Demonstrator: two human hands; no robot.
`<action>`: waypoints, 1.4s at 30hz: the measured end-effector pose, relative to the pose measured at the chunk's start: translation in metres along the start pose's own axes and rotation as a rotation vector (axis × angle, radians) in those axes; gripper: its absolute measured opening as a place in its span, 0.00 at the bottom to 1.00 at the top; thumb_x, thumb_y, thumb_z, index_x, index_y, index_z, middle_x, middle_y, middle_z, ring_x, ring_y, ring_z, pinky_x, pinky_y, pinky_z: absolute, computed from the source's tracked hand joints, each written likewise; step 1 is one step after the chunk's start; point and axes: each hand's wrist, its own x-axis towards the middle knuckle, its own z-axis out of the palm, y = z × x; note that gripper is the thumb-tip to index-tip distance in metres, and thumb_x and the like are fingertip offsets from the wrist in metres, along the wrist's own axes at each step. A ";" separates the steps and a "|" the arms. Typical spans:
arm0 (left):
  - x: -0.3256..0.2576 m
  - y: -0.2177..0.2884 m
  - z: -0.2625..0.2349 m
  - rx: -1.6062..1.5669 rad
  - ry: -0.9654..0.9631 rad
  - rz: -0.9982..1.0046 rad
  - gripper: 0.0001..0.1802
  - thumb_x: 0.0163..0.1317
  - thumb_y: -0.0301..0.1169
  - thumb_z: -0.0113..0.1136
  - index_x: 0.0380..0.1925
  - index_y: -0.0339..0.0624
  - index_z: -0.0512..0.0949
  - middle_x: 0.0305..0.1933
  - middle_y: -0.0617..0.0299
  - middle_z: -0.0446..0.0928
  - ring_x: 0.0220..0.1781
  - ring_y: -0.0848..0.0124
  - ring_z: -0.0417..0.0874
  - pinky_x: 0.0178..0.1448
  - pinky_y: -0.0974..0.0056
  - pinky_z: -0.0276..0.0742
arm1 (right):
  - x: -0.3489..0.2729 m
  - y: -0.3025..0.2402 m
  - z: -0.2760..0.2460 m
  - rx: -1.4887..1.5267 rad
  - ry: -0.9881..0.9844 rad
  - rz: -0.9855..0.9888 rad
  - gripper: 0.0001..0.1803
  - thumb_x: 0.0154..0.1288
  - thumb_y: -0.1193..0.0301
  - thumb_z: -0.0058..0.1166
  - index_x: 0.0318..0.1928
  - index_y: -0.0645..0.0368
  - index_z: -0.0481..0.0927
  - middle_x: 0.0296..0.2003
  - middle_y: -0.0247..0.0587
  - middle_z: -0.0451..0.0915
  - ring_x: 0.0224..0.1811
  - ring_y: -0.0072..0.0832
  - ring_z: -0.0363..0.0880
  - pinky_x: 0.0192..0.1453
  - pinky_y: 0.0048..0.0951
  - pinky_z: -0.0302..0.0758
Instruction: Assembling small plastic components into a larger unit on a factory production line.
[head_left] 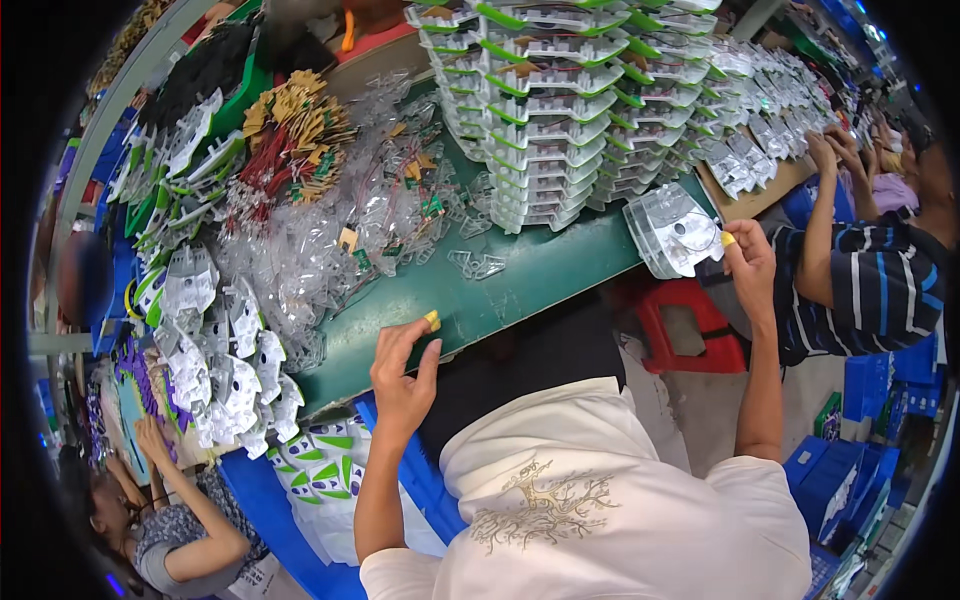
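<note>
- The small stack of clear plastic trays [672,230] sat at the right end of the green table [540,270], right on its near edge, hanging a bit over it.
- The right hand [750,262] was up against that stack's right side, fingers pinched closed on its edge, with a yellow cot on one fingertip [728,239].
- The left hand [403,370] rested on the near table edge farther left, loosely curled, holding nothing as far as I could tell, also with one yellow fingertip cover [432,320].
- Behind the stack stood tall piles of clear trays with green parts [560,110]; I counted roughly three columns up front, more rows trailing off to the right, too many to count.
- On the left, a messy heap of loose clear plastic pieces [330,230] and a bundle of tan and red wired parts [295,125] crowded the tabletop.
- One loose clear piece [478,264] lay alone in the bare green strip between the two hands, pretty much the only open room.
- White and clear shells [225,370] piled up at the table's left corner.
- Two other people were close: one in a striped shirt [880,285] on the right, one lower left [175,520].
- A red stool [690,330] sat under the table's right end, blue crates [850,470] beyond.
</note>
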 end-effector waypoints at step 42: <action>-0.059 0.007 -0.031 -0.169 0.353 0.046 0.10 0.57 0.20 0.62 0.40 0.35 0.81 0.40 0.56 0.80 0.45 0.57 0.78 0.50 0.57 0.75 | 0.036 -0.136 0.301 0.649 -0.618 -0.309 0.16 0.79 0.65 0.40 0.43 0.64 0.79 0.38 0.36 0.77 0.32 0.20 0.72 0.38 0.21 0.72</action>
